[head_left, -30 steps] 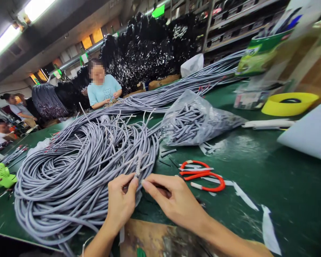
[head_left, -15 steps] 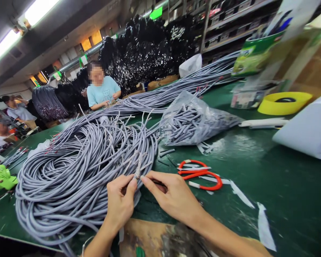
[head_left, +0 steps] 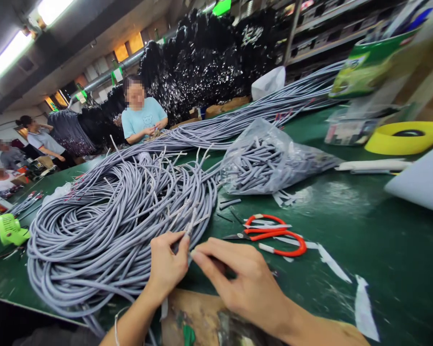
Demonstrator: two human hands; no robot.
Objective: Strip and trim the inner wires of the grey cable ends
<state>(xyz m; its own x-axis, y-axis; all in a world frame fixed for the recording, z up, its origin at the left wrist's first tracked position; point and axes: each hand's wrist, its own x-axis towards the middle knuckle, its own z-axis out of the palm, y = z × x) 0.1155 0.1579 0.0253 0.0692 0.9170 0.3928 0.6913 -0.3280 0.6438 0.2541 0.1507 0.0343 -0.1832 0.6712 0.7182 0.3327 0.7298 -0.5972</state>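
Note:
My left hand (head_left: 170, 264) is closed in a pinch on a grey cable, whose whitish, frayed-looking end (head_left: 191, 224) sticks up past the thumb. Close beside it, my right hand (head_left: 243, 276) has thumb and forefinger pressed together near the left thumb; whatever lies between them is too small to make out. A big coil of grey cables (head_left: 68, 254) fills the table to the left, with many stripped ends toward the middle. Red-handled scissors (head_left: 302, 246) lie right of the hands, their dark blades pointing left.
Behind the scissors sits a clear bag (head_left: 256, 168) of short grey pieces. White strips (head_left: 334, 264) lie on the green table (head_left: 411, 269). A yellow ring (head_left: 386, 139), a green tub (head_left: 361, 72) and a small green fan (head_left: 10, 229) stand around. A person (head_left: 144, 117) works across the table.
The view has shifted slightly, so most things sit further right. My right hand has drawn a little down from the cable end, uncovering the scissor blades. My left hand keeps its pinch.

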